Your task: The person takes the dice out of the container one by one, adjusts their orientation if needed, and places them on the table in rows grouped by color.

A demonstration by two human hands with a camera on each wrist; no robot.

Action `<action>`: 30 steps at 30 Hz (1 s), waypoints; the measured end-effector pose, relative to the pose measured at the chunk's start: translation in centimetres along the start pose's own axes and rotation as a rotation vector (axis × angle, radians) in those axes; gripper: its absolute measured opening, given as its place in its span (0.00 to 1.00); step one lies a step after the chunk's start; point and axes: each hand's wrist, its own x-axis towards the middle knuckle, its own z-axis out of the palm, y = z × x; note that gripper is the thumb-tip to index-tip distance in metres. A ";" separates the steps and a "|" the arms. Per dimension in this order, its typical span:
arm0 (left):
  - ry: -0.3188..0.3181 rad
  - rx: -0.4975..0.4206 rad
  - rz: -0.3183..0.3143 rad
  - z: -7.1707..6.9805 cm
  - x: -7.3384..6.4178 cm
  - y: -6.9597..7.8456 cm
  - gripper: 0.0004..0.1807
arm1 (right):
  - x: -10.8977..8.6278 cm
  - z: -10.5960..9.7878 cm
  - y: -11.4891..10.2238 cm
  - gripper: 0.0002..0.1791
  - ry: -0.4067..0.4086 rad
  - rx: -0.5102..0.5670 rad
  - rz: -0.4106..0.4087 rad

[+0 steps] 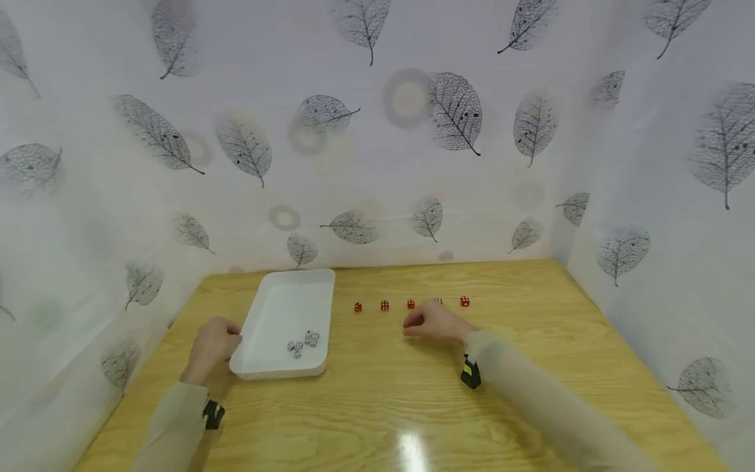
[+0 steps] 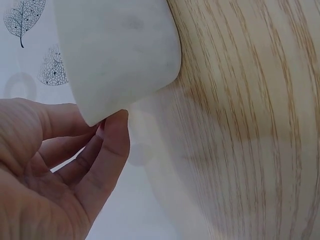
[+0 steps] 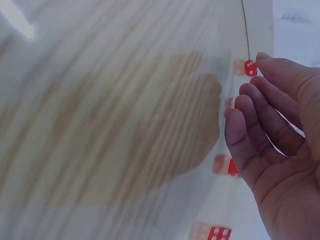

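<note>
Head view: left hand (image 1: pixel 212 345) resting against the left rim of a white tray (image 1: pixel 277 308) near the counter's (image 1: pixel 531 393) left edge, white dice (image 1: pixel 303 342) inside; right hand (image 1: pixel 433 322) loosely curled, empty, just short of a row of red dice (image 1: pixel 384 305) toward the far edge.

Left wrist view: relaxed fingers (image 2: pixel 107 150) touching the tray (image 2: pixel 120 50) corner.

Right wrist view: relaxed fingers (image 3: pixel 260 120) beside red dice (image 3: pixel 250 67), holding nothing.
</note>
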 end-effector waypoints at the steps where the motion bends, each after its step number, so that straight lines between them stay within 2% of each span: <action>1: 0.001 -0.001 0.004 0.0 0.0 0.1 0.14 | 0.3 0.3 -0.4 0.09 -0.006 -0.003 -0.010; 8: 0.021 -0.009 0.045 0.0 0.2 0.3 0.15 | 2.2 1.9 -3.3 0.11 -0.022 -0.017 -0.102; 17: 0.009 -0.025 0.029 0.0 0.2 -0.4 0.15 | 5.1 4.3 -8.0 0.13 -0.031 -0.038 -0.277; 20: 0.005 -0.026 0.027 -0.1 0.3 -0.5 0.15 | 5.9 5.1 -9.6 0.13 -0.049 -0.049 -0.311; 25: 0.011 -0.019 0.039 0.0 0.3 -0.6 0.15 | 7.1 6.3 -12.2 0.12 -0.040 -0.107 -0.301; 30: 0.006 -0.025 0.052 0.0 0.3 -0.4 0.14 | 8.6 7.3 -13.6 0.12 0.004 -0.133 -0.251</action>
